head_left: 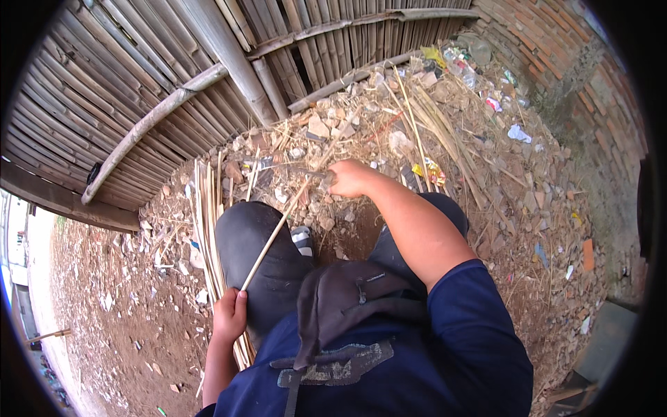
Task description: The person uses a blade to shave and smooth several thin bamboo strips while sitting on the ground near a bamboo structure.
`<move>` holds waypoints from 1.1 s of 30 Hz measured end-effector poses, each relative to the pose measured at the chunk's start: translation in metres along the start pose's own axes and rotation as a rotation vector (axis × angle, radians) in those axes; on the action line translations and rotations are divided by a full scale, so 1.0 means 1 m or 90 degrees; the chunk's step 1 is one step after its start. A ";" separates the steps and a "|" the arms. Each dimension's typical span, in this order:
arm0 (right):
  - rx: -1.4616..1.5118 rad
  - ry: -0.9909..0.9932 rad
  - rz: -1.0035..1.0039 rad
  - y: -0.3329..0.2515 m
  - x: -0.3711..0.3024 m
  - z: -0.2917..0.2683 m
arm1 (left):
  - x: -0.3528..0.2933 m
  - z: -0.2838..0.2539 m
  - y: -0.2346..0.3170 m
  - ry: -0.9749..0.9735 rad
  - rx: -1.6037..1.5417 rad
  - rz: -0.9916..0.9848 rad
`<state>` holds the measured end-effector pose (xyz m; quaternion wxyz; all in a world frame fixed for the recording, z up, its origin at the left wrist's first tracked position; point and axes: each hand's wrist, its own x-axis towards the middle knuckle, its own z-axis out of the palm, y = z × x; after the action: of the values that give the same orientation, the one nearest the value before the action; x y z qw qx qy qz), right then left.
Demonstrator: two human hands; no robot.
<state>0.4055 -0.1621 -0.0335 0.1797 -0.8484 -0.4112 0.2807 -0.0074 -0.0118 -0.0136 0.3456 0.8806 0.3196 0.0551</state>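
Observation:
My left hand (229, 314), beside my left thigh, is closed around the lower end of a thin pale bamboo strip (267, 243). The strip slants up and right across my thigh. Its far end meets the blade of a knife (300, 170) between my knees. My right hand (349, 178), arm stretched forward, is closed on the knife's handle. The thin blade points left and is hard to make out against the rubble. A bundle of long split bamboo strips (208, 229) lies along the outside of my left leg, passing behind my left hand.
More bamboo strips (445, 135) lie on the littered ground ahead to the right. A bamboo-slat wall (149, 76) with round poles stands in front, and a brick wall (597, 104) rises at the right. A dark bag (347, 295) sits at my waist. Stones and plastic scraps cover the dirt.

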 end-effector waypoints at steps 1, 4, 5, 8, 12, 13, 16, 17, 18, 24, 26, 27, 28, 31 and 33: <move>-0.005 0.007 -0.002 0.011 0.003 -0.001 | 0.001 -0.002 0.002 0.000 0.003 0.004; 0.003 0.040 0.024 0.002 0.000 -0.007 | 0.000 -0.005 -0.001 -0.008 -0.002 -0.012; 0.000 0.038 0.020 -0.014 -0.008 -0.011 | -0.001 -0.004 -0.003 -0.016 -0.002 -0.017; -0.008 -0.048 -0.075 -0.053 -0.026 -0.005 | 0.000 -0.002 -0.007 -0.005 -0.008 0.004; 0.035 -0.121 -0.092 -0.031 -0.010 0.000 | -0.001 -0.002 -0.006 -0.007 -0.007 0.003; 0.035 -0.113 -0.093 -0.016 -0.005 0.003 | -0.003 -0.001 -0.006 -0.005 0.003 -0.009; 0.057 0.059 -0.003 0.012 0.006 0.004 | 0.000 -0.001 -0.003 -0.004 0.006 -0.016; 0.055 0.059 -0.006 0.007 0.004 0.002 | 0.000 -0.002 -0.003 -0.006 0.007 -0.016; 0.046 0.029 -0.006 -0.004 -0.002 -0.003 | -0.001 -0.002 -0.004 -0.005 0.006 -0.018; -0.034 -0.091 -0.125 -0.048 -0.029 -0.003 | -0.001 0.000 -0.010 -0.010 -0.007 0.005; 0.012 -0.084 -0.082 -0.027 -0.016 -0.002 | -0.001 0.003 -0.009 0.011 -0.023 0.009; 0.043 -0.041 -0.053 -0.013 -0.009 -0.001 | -0.002 0.003 -0.008 0.014 -0.020 0.014; 0.069 -0.012 0.019 0.007 0.005 0.003 | -0.003 0.005 -0.007 0.023 -0.009 0.008; 0.023 0.103 0.029 0.020 0.010 0.005 | -0.003 0.002 -0.006 0.026 0.003 0.002; 0.028 0.061 0.013 -0.008 -0.006 -0.011 | -0.004 0.003 -0.008 0.025 0.009 -0.006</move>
<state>0.4043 -0.1635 -0.0191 0.2152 -0.8608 -0.3874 0.2505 -0.0138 -0.0117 -0.0207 0.3336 0.8801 0.3307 0.0685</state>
